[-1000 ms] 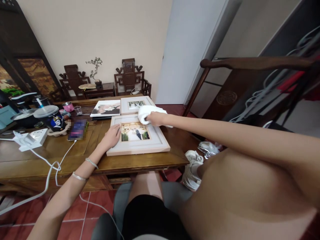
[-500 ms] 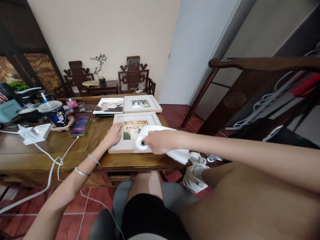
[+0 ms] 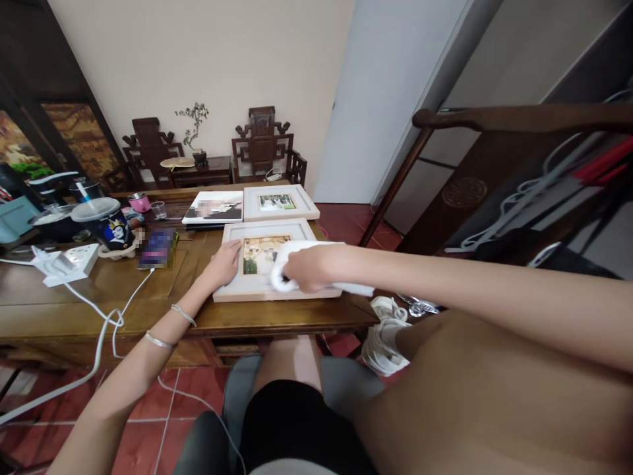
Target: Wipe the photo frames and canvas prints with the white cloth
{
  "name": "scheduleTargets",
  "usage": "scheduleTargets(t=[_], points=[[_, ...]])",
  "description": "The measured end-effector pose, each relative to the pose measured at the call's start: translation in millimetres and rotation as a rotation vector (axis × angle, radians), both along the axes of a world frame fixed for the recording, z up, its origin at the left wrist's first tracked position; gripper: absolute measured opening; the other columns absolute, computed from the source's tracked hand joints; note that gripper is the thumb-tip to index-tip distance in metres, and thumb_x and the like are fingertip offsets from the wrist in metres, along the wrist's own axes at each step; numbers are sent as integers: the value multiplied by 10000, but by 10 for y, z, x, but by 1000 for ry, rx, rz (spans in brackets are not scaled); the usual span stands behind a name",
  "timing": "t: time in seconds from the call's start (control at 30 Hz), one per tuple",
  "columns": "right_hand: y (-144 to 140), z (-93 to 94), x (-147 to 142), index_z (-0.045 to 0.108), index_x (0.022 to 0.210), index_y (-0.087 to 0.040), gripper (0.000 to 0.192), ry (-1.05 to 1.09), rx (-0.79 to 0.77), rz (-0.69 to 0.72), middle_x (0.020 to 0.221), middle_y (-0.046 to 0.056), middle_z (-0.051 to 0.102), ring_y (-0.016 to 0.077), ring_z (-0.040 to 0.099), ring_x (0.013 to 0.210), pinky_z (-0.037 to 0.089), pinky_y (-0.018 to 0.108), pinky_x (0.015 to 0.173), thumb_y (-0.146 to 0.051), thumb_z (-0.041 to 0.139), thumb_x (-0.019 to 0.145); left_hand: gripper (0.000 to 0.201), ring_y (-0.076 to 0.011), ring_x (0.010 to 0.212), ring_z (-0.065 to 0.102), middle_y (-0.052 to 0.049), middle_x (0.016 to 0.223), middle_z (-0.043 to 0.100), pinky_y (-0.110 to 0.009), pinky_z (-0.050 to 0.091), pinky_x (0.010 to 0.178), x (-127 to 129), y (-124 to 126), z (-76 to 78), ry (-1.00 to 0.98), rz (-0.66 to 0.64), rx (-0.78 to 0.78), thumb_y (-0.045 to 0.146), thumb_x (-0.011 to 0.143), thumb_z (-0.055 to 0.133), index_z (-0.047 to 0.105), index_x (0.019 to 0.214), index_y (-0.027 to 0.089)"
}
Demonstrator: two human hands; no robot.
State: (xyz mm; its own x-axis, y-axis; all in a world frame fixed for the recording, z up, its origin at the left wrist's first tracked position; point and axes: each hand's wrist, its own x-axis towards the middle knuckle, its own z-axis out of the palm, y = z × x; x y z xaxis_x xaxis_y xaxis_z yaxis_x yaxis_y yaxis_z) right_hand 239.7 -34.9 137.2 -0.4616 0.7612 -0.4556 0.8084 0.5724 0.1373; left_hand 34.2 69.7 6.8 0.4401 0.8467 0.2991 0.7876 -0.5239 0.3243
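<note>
While the left hand, fingers together, rests on a framed photograph near the tabletop's right edge, the right hand, fingers curled, clutches a white cloth over it; bare wood borders the near edge.

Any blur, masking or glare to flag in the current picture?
Head view: the right hand and cloth look blurred, the left hand clearer; head view: pixelation partly covers the phone; head view: soft sheen along the table's near edge.
</note>
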Motion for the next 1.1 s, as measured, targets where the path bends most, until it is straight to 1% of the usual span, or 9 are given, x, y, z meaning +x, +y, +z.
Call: scheduleTargets(t=[0.13,0.23,0.33,0.53,0.6,0.67,0.8,1.0,1.1], points=[[379,-37,208,706,1135,-87,341,-72,178,-118,1060,193,697,277,683,919,518,351,723,-57,535,841,469,-262,1401,433,-144,1484,504,-485,375,1161,-6,10,-20,7,11,-2,205,959,332,537,1375,136],[700,-167,310,677,1186,-76,386,-24,416,-65,1244,231,631,326,584,1175,517,397,843,-19,457,874,467,-266,1398,437,-146,1478,511,-488,377,1160,-8,11,-31,-1,22,1,208,960,329,544,1367,129],[983,-329,297,662,1224,-112,407,-19,512,28,1480,201,470,363,392,1378,459,500,996,-22,495,863,457,-265,1398,438,-142,1474,516,-488,382,1157,-9,12,-33,-5,24,5,207,958,342,551,1358,136],[1222,-482,-144,617,1289,-140,382,108,453,201,1561,169,383,356,325,1421,424,514,1047,-227,558,922,440,-273,1368,467,-153,1435,544,-492,396,1144,-6,15,-1,-4,6,5,171,942,361,569,1328,128],[1236,-478,-261,608,1305,-143,409,102,397,206,1525,178,433,347,355,1405,444,479,1024,-210,580,902,429,-270,1345,490,-149,1414,560,-492,401,1140,-6,12,2,-11,-12,3,167,940,365,583,1309,137],[1247,-450,-286,626,1295,-138,422,102,324,153,1414,195,548,336,471,1320,475,426,971,-196,603,878,426,-266,1352,484,-137,1428,552,-493,398,1142,-7,10,-10,-25,-14,3,182,949,362,584,1311,155],[1294,-330,-76,647,1319,-140,468,116,237,29,1286,197,648,301,650,1099,482,346,906,-180,605,854,444,-259,1389,445,-126,1469,523,-504,391,1147,-11,16,-52,-28,22,5,206,962,346,557,1352,168],[1301,-195,497,692,1264,-137,470,-57,223,-154,1247,187,674,298,649,1100,477,347,869,-56,539,827,458,-249,1397,438,-129,1481,511,-503,380,1157,-9,9,-56,-15,28,3,202,955,349,542,1369,164],[1181,-210,637,675,1284,-141,493,-75,233,-159,1246,183,670,281,650,1096,468,326,854,-26,508,835,460,-253,1403,433,-131,1487,505,-501,381,1156,-2,-7,-45,-12,43,-7,205,960,334,546,1365,152]])
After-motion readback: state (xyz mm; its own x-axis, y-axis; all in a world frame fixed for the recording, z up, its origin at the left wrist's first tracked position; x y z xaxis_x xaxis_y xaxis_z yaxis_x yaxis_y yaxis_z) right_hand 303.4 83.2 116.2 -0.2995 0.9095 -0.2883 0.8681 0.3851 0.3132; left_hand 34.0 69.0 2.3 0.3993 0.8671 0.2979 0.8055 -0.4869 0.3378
